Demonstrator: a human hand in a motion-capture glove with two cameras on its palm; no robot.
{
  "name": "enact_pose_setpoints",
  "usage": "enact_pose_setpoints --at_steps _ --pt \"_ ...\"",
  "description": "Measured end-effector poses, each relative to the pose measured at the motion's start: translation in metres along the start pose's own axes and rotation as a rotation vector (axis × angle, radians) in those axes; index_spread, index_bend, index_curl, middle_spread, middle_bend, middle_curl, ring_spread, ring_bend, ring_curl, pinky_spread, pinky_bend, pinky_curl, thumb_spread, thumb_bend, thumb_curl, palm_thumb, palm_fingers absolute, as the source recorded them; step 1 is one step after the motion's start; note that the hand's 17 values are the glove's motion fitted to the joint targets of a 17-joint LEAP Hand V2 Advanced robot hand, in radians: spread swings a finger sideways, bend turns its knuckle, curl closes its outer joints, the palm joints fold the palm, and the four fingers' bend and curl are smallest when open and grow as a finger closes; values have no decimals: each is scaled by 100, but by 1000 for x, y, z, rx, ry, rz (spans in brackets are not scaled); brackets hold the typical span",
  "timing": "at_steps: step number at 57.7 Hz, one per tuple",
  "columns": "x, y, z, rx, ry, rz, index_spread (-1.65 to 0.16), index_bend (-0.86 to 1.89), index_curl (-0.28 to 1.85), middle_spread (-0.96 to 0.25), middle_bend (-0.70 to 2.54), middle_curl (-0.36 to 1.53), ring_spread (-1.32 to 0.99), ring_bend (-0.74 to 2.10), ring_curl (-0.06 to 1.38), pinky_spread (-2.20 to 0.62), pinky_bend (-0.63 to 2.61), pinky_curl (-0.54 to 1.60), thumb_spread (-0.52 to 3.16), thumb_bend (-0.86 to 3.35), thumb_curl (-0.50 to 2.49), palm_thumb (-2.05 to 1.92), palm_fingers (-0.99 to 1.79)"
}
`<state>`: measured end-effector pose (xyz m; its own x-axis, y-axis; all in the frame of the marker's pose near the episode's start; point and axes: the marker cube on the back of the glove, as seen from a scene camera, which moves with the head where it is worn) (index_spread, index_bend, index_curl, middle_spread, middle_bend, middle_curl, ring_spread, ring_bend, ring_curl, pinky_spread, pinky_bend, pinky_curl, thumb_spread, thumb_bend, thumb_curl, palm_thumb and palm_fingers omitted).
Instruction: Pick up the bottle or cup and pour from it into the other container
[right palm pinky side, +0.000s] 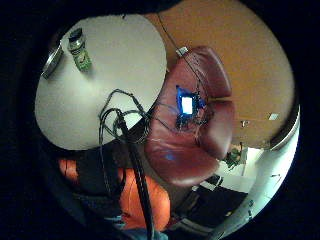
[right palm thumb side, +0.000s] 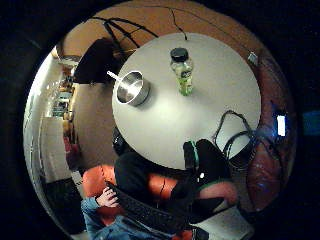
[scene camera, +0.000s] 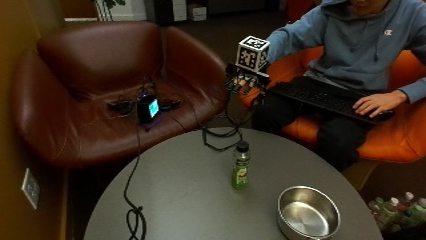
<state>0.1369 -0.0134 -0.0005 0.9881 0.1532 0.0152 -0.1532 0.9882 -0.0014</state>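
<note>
Round steel bowl (scene camera: 309, 212) sits at the near edge of the round grey table (scene camera: 186, 200). Gloved right hand (scene camera: 245, 82) hangs above the far edge, fingers loosely curled, holding nothing. Green black-capped plastic bottle (scene camera: 240, 172) upright mid-table, beside the bowl, not touching.

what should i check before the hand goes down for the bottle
1. Bottle upright on the table: ok.
2. Bottle cap on, must come off before pouring: not ok.
3. Steel bowl upright, mouth open, apart from the bottle: ok.
4. Gloved right hand holds nothing, raised above the table's far edge: ok.
5. Cable on the table lies away from the bottle: ok.
6. Liquid level in bottle: cannot tell.
</note>
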Motion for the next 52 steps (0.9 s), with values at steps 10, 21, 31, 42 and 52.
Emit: enact_pose_setpoints --at_steps 10,21,31,42,52 --pt "20 -10 16 -40 -49 13 -40 16 25 -6 19 29 -3 35 26 23 45 33 98 -3 40 72 4" --pt "37 -29 51 1 -137 10 -39 16 26 -6 19 30 -3 34 26 22 43 33 98 -3 41 72 6" --pt "40 -55 77 22 -307 -20 -39 16 27 -7 19 31 -4 33 27 22 40 33 96 -2 42 75 9" --pt "37 -73 109 -88 -597 -12 -39 16 27 -9 19 31 -5 31 27 22 39 33 94 -3 43 77 10" --pt "23 -95 144 -273 -880 -24 -39 13 25 -12 18 31 -7 31 28 22 40 34 92 -3 43 77 6"
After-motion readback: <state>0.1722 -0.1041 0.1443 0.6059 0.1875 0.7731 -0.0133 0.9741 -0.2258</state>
